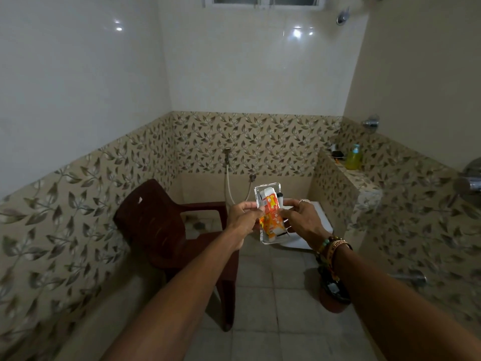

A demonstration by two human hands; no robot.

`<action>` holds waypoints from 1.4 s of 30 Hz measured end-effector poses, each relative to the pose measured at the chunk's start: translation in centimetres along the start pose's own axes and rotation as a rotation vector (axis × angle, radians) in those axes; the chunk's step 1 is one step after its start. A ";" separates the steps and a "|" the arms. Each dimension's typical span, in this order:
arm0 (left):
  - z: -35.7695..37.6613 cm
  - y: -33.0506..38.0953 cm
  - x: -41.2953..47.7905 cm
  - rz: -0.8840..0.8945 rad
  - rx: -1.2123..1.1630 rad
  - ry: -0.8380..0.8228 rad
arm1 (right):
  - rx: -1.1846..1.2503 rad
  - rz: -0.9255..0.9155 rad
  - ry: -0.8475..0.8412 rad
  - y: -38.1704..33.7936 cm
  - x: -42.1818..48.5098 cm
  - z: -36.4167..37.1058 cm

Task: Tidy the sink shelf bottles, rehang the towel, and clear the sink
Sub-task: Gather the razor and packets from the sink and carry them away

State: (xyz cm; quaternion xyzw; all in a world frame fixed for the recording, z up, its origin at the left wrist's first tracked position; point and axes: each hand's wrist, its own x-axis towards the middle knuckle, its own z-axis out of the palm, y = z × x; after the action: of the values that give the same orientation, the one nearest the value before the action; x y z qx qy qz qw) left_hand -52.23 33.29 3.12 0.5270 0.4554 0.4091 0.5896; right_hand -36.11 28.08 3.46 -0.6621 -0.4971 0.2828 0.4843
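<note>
Both my hands hold a clear plastic packet (270,212) with an orange and white printed card inside, out in front of me at mid frame. My left hand (243,216) pinches its left edge. My right hand (302,217), with a ring and beaded bracelets on the wrist, grips its right edge. A green soap bottle (353,158) with a blue pump stands on the tiled ledge (364,182) at the right, beside small dark items (337,154). No sink or towel is in view.
A dark brown plastic chair (166,230) stands at the left on the tiled floor. A white toilet (316,230) sits behind my hands. A hose sprayer (228,178) hangs on the back wall. Taps (371,123) stick out of the right wall.
</note>
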 end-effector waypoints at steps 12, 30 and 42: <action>5.3 -1.2 2.4 0.008 0.038 0.054 | 0.049 0.025 0.022 3.7 3.0 -3.6; 4.0 -0.8 13.0 -0.028 -0.017 -0.020 | 0.081 0.039 0.116 4.8 12.2 -0.4; 3.0 -1.3 21.1 -0.066 -0.038 -0.038 | 0.059 0.089 0.141 5.9 19.4 2.1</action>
State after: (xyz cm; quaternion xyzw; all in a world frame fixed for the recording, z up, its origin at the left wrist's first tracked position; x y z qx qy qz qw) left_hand -44.08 52.68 -0.33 0.5082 0.4533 0.3880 0.6210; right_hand -28.97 46.69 -0.69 -0.6873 -0.4233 0.2715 0.5242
